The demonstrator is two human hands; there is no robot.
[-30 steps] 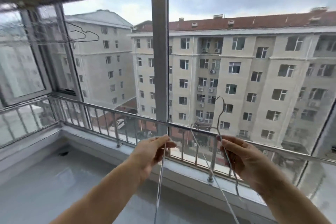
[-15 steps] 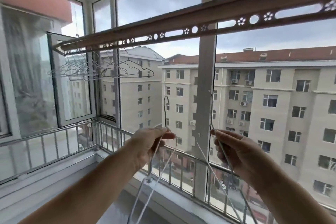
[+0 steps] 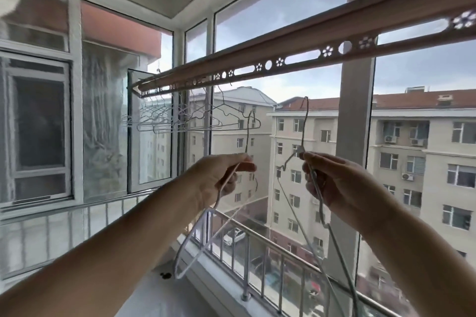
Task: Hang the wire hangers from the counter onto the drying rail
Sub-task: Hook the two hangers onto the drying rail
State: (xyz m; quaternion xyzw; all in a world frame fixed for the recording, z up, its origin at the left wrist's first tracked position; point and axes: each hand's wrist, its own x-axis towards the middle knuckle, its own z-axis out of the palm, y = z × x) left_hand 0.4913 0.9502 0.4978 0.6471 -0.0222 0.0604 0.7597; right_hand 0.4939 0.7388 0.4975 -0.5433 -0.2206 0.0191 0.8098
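Centre: my left hand [image 3: 221, 175] pinches white hanger [image 3: 246, 136], my right hand [image 3: 334, 185] pinches grey hanger [image 3: 304, 126]; hooks below rail [image 3: 296, 51]. Left of centre: hung hangers [image 3: 180, 121] on rail's far end.

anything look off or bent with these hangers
Nothing stands out: left hand pinches the left hanger, right hand grips the right hanger, both hooks up below the drying rail; hung hangers bunch at its far end.

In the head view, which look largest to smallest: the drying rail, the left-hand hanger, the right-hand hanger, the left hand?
1. drying rail, crossing most of the picture.
2-3. left-hand hanger and right-hand hanger: alike; the right one runs out of frame, so unranked.
4. left hand, though nearness enlarges it.
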